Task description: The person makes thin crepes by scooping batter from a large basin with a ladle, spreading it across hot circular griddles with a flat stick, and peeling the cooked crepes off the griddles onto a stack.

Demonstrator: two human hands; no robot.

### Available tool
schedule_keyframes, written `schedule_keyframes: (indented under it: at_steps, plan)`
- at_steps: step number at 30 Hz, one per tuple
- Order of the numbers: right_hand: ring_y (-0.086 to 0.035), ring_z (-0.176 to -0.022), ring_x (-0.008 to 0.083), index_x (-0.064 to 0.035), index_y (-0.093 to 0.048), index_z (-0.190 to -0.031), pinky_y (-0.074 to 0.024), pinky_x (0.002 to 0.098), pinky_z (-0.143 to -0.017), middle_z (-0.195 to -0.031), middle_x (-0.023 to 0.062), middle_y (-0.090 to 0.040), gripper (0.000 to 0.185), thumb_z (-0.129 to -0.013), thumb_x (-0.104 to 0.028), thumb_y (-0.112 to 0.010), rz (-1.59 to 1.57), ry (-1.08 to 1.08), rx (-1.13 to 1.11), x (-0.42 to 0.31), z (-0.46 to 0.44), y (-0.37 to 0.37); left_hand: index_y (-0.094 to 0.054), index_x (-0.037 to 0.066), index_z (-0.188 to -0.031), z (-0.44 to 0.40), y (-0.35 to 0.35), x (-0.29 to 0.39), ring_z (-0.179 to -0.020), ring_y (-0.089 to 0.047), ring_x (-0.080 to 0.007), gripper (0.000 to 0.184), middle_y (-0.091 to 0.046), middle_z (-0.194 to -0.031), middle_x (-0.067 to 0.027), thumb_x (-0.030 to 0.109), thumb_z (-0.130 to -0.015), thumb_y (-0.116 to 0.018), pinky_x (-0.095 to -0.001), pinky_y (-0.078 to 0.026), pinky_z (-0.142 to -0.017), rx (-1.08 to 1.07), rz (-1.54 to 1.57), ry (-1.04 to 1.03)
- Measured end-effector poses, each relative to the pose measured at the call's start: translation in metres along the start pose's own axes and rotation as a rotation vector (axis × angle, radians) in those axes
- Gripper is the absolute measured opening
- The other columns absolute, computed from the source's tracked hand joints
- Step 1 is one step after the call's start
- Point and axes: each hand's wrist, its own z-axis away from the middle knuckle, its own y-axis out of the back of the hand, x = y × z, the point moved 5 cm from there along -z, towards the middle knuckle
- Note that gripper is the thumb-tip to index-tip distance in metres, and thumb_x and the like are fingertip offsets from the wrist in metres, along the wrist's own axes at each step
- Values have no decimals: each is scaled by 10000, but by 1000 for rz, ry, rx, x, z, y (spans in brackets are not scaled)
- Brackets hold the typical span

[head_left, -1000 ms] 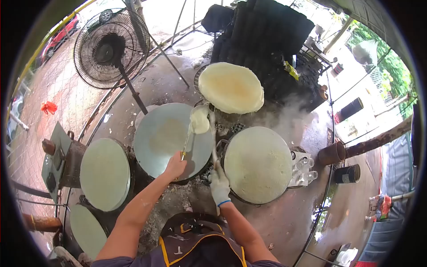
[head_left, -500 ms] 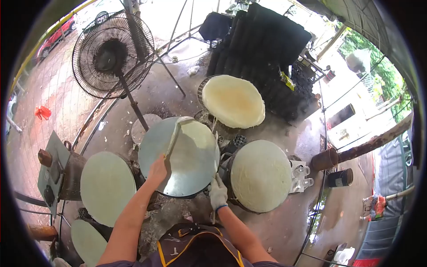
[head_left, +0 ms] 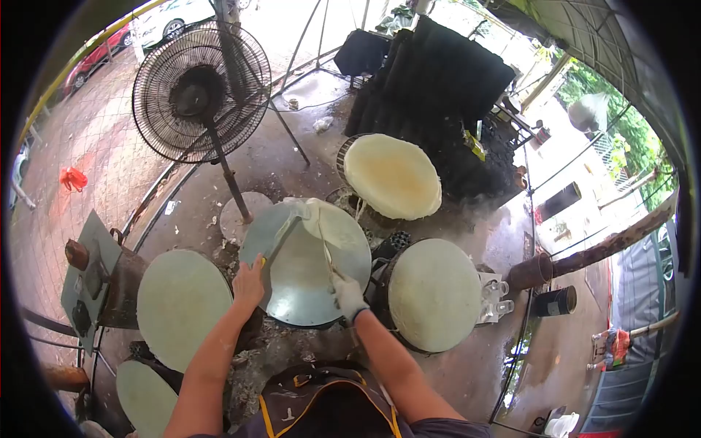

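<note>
A round metal griddle plate (head_left: 299, 292) lies in front of me, with a pale thin sheet of dough (head_left: 332, 223) gathered and lifted at its far side. My left hand (head_left: 250, 286), bare, is closed around a thin stick (head_left: 275, 247) at the plate's left edge; yellow shows by the fingers. The stick's far end meets the loose sheet. My right hand (head_left: 349, 296), in a whitish glove, is closed on another slender stick (head_left: 326, 250) above the plate's right side. This one reaches up to the raised sheet. Exact tool shapes are hard to make out.
Dough-covered round plates stand at left (head_left: 182, 310), lower left (head_left: 144, 394) and right (head_left: 436, 296). Beyond them is a stack of pale flatbreads (head_left: 393, 175) on a rack. A pedestal fan (head_left: 201, 95), black briquettes (head_left: 445, 95) and glass jars (head_left: 496, 301) stand around.
My right hand has moved from the plate's right rim inward over it with its stick. My left hand has shifted left. The sheet is now pulled up in folds between both sticks.
</note>
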Motion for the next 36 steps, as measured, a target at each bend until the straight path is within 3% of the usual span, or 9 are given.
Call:
schedule_keyframes:
  at_steps: [4, 6, 11, 14, 18, 21, 27, 31, 36]
  plan:
    - [-445, -520, 60, -102, -622, -1210, -367, 216, -465, -704, -14, -568, 343, -910, -251, -548, -134, 149, 241, 22, -10, 31, -486, 213, -1322, 4, 15, -25, -867, -570, -344, 613, -461, -971, -172, -34, -765, -554, -429, -484, -694, 54, -5, 45]
    - [-449, -523, 53, -111, -606, -1237, -367, 215, -457, -722, -14, -584, 360, -907, -248, -556, 190, 438, 264, 57, -58, 22, -499, 224, -1317, 9, 14, -33, -850, -561, -335, 625, -448, -949, -158, -50, -758, -547, -417, -479, -689, 105, -23, 0]
    - [-488, -550, 60, -97, -595, -1250, -402, 223, -478, -782, -7, -632, 380, -906, -256, -570, 152, -14, -74, -26, 2, -9, -522, 247, -1301, 27, 21, -53, -786, -545, -318, 608, -429, -894, -135, -45, -768, -529, -410, -462, -633, 227, -20, -69]
    - [-553, -633, 126, -75, -566, -1272, -457, 278, -610, -774, 23, -617, 420, -898, -265, -557, 24, 131, 79, 13, -27, 24, -544, 253, -1275, 38, 32, -69, -755, -541, -310, 556, -432, -875, -129, -18, -790, -522, -408, -452, -601, 201, -13, 23]
    - [-524, -599, 86, -88, -607, -1230, -440, 245, -538, -795, 35, -627, 374, -903, -261, -553, 324, 292, -26, -1, -29, -24, -567, 255, -1247, 57, 31, -72, -721, -539, -303, 492, -432, -847, -123, 23, -815, -520, -404, -445, -583, 222, -55, -11]
    - [-507, -583, 64, -101, -614, -1228, -403, 220, -489, -782, -10, -617, 344, -902, -202, -579, 386, 27, -192, -39, -2, -17, -576, 255, -1235, 78, 39, -74, -709, -538, -298, 476, -435, -830, -118, 35, -816, -525, -400, -446, -581, 204, -53, 51]
    - [-486, -542, 60, -86, -617, -1217, -385, 224, -462, -746, -12, -594, 345, -899, -213, -577, 370, 370, -80, 6, -75, 11, -591, 240, -1219, 110, 43, -71, -694, -542, -294, 516, -446, -834, -117, -12, -772, -533, -397, -454, -571, 238, -41, 106]
    - [-520, -590, 75, -97, -642, -1184, -442, 242, -540, -743, 21, -621, 353, -881, -252, -551, 500, 54, -390, -48, -29, -25, -584, 221, -1224, 125, 47, -54, -712, -543, -306, 537, -448, -846, -120, -25, -747, -570, -415, -459, -590, 219, -55, 130]
    - [-486, -531, 73, -86, -614, -1220, -409, 228, -484, -740, 10, -605, 369, -899, -259, -553, 345, 211, -136, -43, -67, 34, -582, 198, -1231, 166, 52, -59, -736, -540, -317, 575, -452, -869, -116, -50, -712, -590, -416, -465, -610, 165, 66, 303]
